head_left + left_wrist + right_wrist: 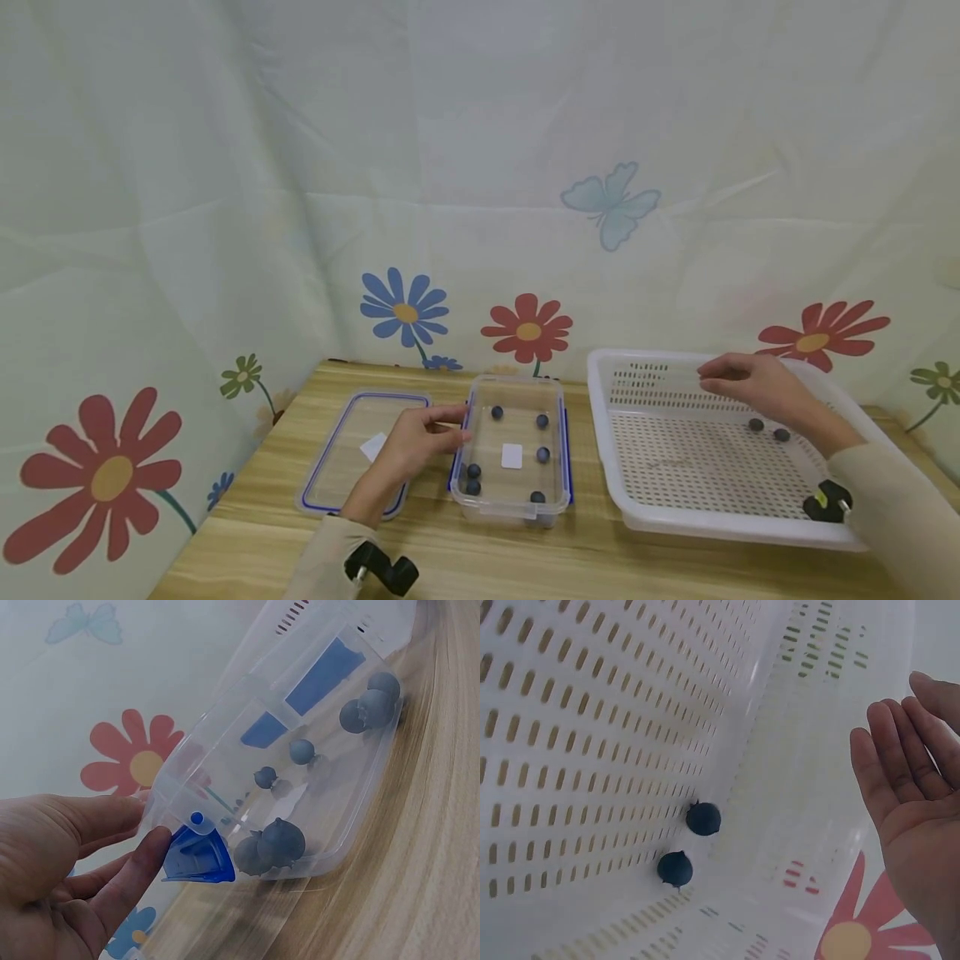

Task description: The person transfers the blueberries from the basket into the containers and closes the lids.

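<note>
A clear plastic food container [512, 500] with blue side clips [199, 859] stands on the table, several blueberries [281, 842] lying on its bottom. My left hand [423, 442] holds its left rim, thumb and fingertips at the edge just by a clip. To the right is a white perforated basket [697, 515] with two blueberries [703, 818] near its right side. Over the back of this basket hovers my right hand [757, 385], fingers extended and nothing visible in them. In the right wrist view, the right hand's palm [922, 832] shows bare, apart from the berries.
The container's lid [322, 475], with a blue seal, lies flat on the wooden table [240, 533] left of the container, partly behind my left forearm. A white square label [512, 456] shows in the container. Behind the table hangs a flower-print curtain [480, 208].
</note>
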### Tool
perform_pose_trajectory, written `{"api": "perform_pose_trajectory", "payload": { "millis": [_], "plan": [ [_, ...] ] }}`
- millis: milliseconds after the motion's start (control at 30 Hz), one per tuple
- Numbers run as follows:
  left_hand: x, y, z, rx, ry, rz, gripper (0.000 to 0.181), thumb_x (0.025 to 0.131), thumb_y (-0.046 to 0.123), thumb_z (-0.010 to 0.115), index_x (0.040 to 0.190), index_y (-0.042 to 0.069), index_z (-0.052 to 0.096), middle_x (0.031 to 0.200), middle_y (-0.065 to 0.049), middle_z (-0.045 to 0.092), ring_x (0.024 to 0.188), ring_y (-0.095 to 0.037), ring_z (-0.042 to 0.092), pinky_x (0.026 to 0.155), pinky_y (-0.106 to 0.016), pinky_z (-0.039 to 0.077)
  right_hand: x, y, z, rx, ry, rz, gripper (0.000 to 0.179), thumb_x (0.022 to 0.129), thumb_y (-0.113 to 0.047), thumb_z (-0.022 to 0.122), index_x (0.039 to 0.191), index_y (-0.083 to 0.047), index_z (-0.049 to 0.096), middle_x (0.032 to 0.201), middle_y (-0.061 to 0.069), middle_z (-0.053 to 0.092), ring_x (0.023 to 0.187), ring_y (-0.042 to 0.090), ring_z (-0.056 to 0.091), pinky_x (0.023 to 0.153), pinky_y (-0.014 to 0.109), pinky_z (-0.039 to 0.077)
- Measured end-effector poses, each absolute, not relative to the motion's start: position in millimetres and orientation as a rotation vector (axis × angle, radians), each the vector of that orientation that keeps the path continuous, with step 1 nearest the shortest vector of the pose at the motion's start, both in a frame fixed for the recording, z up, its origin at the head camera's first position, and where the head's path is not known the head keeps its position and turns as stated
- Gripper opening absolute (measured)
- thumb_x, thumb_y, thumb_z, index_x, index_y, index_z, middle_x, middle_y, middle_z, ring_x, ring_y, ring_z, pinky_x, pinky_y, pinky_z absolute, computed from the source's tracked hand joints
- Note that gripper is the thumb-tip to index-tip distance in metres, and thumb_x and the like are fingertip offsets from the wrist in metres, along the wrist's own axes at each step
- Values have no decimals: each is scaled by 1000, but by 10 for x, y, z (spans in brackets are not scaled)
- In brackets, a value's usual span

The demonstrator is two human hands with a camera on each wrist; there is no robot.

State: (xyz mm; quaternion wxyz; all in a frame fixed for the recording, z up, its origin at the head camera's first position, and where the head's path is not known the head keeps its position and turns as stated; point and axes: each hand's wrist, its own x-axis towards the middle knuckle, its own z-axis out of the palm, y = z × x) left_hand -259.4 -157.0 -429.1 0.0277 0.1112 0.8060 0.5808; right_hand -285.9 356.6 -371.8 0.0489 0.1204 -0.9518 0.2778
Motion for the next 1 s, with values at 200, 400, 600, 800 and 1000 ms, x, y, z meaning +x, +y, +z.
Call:
{"api": "perform_pose_trajectory", "payload": {
  "millis": [200,400,600,800,1000],
  "plan": [
    [-2599,-1562,-4286,305,2497,1780,40,96,12,81,134,1,73,126,-16,74,99,-22,74,87,-37,61,-2844,3695,-3714,323,-2915,808,44,101,-30,76,130,3,70,119,23,73,98,33,68,86,51,60],
    [-2587,-1577,-4283,320,2484,1781,42,97,12,80,135,-3,71,128,-20,72,98,-23,74,86,-37,61,-2851,3823,-3758,308,-2908,769,39,100,-22,78,125,6,71,114,22,74,94,32,69,88,57,59],
    [-2571,-1574,-4278,335,2478,1796,44,97,11,80,136,-4,69,128,-22,71,98,-24,74,86,-38,62,-2856,3944,-3805,271,-2904,736,36,98,-17,79,121,10,71,110,24,74,91,34,69,89,62,58],
    [-2576,-1566,-4291,344,2492,1781,43,97,11,80,136,-5,69,127,-23,72,97,-24,74,85,-38,62,-2865,4021,-3827,214,-2933,704,31,95,-11,80,115,12,71,103,24,74,89,36,68,85,59,59],
    [-2585,-1565,-4271,330,2484,1790,42,97,11,80,135,-4,70,126,-21,73,97,-23,74,86,-37,62,-2893,4064,-3841,194,-2978,706,24,93,-6,80,109,11,72,98,20,73,86,34,66,79,52,58]
  ]
}}
